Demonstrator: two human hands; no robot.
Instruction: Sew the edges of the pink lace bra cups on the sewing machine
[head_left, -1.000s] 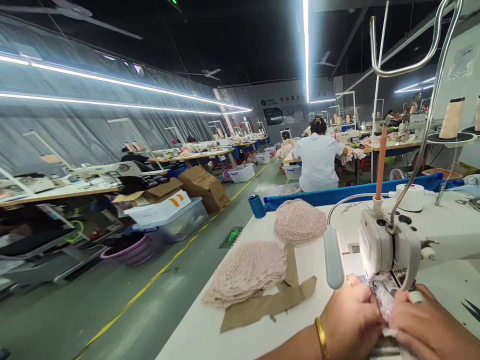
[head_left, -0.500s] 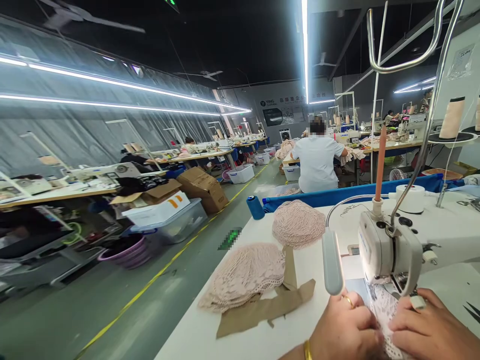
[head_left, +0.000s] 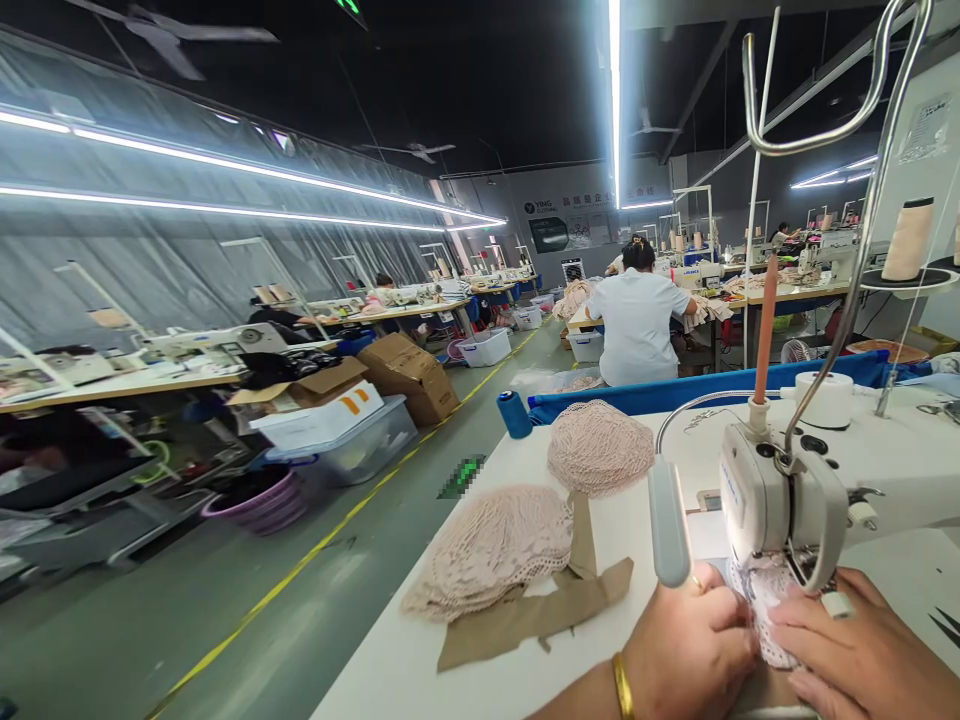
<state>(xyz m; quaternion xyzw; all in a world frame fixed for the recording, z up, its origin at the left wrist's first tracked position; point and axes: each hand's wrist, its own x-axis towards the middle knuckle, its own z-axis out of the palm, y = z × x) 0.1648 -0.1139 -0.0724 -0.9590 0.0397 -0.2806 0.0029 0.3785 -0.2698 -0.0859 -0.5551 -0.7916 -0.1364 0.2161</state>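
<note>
A pale pink lace piece [head_left: 769, 612] lies under the needle area of a white sewing machine [head_left: 757, 495]. Its far part is hidden beneath the machine head. My left hand [head_left: 694, 635], wearing a ring and a gold bracelet, is closed with curled fingers at the lace's left edge. From the right, my right hand [head_left: 862, 640] holds the lace's other side, fingers close together and pressed on it. Left of the machine, two heaps of pink lace pieces, a near stack [head_left: 499, 550] and a far stack [head_left: 600, 448], rest on the white table [head_left: 390, 665].
Brown fabric strips [head_left: 536, 615] lie beside the near stack. A grey lamp [head_left: 670, 525] hangs close above my left hand. Dark scissor tips [head_left: 946, 625] show at the right edge. A blue thread cone [head_left: 513, 414] stands at the table's far corner. A co-worker [head_left: 637, 325] sits ahead.
The lace has shifted under the machine, and its near edge now shows between my hands. My right hand's fingers reach flatter over it. The view has moved slightly.
</note>
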